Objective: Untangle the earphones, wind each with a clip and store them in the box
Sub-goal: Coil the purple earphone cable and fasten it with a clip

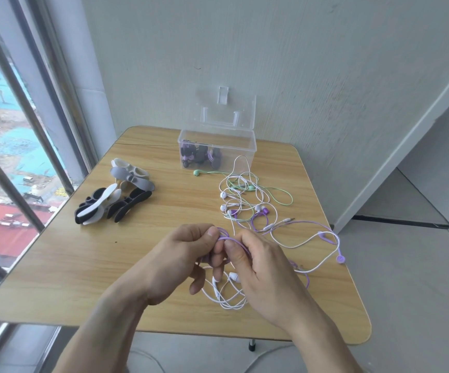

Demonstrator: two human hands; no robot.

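Observation:
My left hand [183, 254] and my right hand [258, 262] meet above the table's near middle, both pinching loops of a purple earphone cable [224, 238]. Its far end trails right to a purple earbud [340, 259]. White earphones [227, 292] hang in loops below my hands. A tangle of white, green and purple earphones [247, 200] lies to the right of centre. A pile of black, grey and white winder clips [118, 197] sits at the left. The clear plastic box [244, 154] stands open at the back, with wound earphones in dark clips inside.
The wooden table [164, 238] stands against a pale wall, with a large window [16, 130] along its left side. Its right edge drops to a grey floor, where a doorway opens. A loose white cable lies on the floor below the front edge.

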